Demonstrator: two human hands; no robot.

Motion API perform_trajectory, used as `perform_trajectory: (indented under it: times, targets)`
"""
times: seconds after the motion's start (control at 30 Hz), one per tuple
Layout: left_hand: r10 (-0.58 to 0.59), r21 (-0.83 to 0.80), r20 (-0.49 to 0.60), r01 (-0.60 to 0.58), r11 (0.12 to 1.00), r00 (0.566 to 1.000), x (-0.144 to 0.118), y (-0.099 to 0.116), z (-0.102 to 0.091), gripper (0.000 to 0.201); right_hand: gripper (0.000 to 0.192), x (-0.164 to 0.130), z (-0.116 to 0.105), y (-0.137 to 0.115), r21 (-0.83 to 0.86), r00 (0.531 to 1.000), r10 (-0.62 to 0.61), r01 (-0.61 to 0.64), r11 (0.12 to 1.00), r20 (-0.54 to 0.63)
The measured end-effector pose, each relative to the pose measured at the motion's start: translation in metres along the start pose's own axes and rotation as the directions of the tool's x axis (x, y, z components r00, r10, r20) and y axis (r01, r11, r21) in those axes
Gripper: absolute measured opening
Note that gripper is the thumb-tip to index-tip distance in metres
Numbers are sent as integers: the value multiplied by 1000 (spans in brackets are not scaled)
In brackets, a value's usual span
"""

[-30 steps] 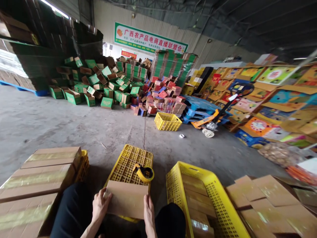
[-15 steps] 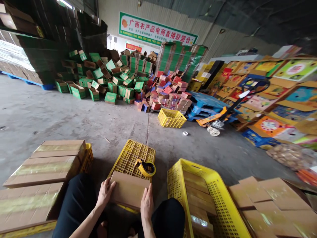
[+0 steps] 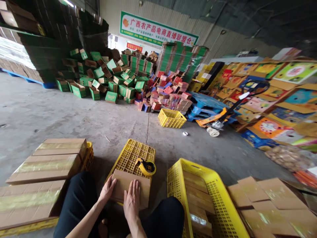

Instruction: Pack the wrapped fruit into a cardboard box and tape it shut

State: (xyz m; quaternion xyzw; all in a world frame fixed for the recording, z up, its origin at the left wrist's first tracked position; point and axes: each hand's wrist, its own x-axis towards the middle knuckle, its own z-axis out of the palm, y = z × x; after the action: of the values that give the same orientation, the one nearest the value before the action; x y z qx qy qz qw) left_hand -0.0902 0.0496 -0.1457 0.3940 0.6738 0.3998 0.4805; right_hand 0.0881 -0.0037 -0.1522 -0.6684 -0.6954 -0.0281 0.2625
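Brown rectangular cardboard box (image 3: 124,180) on yellow plastic crate (image 3: 135,151) | top shows no tape | right hand (image 3: 132,200) open, flat upon it | left hand (image 3: 108,189) curved at its edge, grip unclear | taped brown cardboard boxes (image 3: 46,168) leftward appear done

Stained grey floor (image 3: 61,115), pale ribbed wall (image 3: 110,19) with green-bordered banner (image 3: 158,30), dark ceiling (image 3: 257,18) above.

Plain brown cardboard box (image 3: 121,185): oblong, closed, smooth face up, long side crosswise, at near end of yellow crate (image 3: 131,152).
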Motion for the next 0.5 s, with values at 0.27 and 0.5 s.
perform_trajectory:
  times: [0.27,0.5]
  targets:
    - [9,-111,32,-5,994,999,12,-6,-4,72,65,9,22,-33,21,969,-198,197,980,145]
    - [48,-65,62,-44,997,997,11,-16,-8,73,71,20,24,-57,46,927,-305,302,952,218]
